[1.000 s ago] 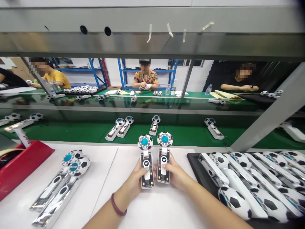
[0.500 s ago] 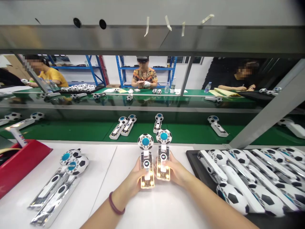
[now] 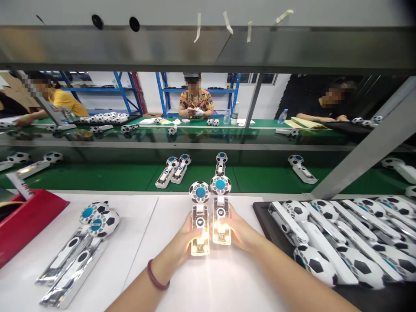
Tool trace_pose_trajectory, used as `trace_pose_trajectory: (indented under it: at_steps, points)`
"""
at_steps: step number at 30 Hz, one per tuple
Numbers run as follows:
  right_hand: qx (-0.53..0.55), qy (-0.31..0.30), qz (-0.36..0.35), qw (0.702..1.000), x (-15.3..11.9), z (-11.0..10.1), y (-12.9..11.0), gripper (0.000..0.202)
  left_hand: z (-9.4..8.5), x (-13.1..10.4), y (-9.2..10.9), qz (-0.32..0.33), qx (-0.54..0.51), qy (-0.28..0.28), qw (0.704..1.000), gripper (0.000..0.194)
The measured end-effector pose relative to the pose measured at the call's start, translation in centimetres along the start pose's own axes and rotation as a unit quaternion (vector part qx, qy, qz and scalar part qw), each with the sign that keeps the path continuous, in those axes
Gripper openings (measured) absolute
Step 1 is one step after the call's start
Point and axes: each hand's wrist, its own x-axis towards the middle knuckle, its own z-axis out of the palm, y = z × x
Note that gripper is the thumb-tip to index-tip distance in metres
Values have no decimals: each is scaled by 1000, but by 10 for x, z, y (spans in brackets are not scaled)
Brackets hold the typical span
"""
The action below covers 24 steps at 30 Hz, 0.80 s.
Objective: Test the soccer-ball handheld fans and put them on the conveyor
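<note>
My left hand is closed around the handle of a handheld fan, its thumb on the front. A matching handheld fan is gripped by my right hand, also thumb forward. Both stand upright side by side over the white worktop, their football-patterned heads with blue centres nearly touching. Warm lights glow behind their clear fronts, and small round displays are lit, seemingly reading 100. The fingers behind the handles are hidden. To the left, two similar fans lie side by side on the white surface.
A black tray packed with fans stands on the right. At the left is a red bin. Beyond the worktop runs a green conveyor belt carrying several fans. A slanted metal post rises at right; co-workers sit opposite.
The lights in both held fans have grown much brighter, and their displays look different. Fans on the belt have shifted slightly right. Both hands keep their grip, with little movement.
</note>
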Motion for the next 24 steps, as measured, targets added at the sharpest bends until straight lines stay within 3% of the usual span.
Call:
trace_pose_trajectory:
  at_steps: [5, 10, 20, 24]
  points:
    - [5, 11, 6, 1000, 2, -3, 3, 56, -1, 1, -2, -7, 11, 24, 1000, 55]
    - [24, 26, 7, 999, 4, -6, 6, 55, -2, 1, -3, -4, -12, 2, 1000, 53]
    - [42, -30, -12, 999, 4, -7, 10, 57, -4, 3, -5, 19, -20, 11, 1000, 55]
    - [48, -28, -24, 998, 4, -7, 10, 62, -7, 4, -6, 35, -23, -26, 999, 58]
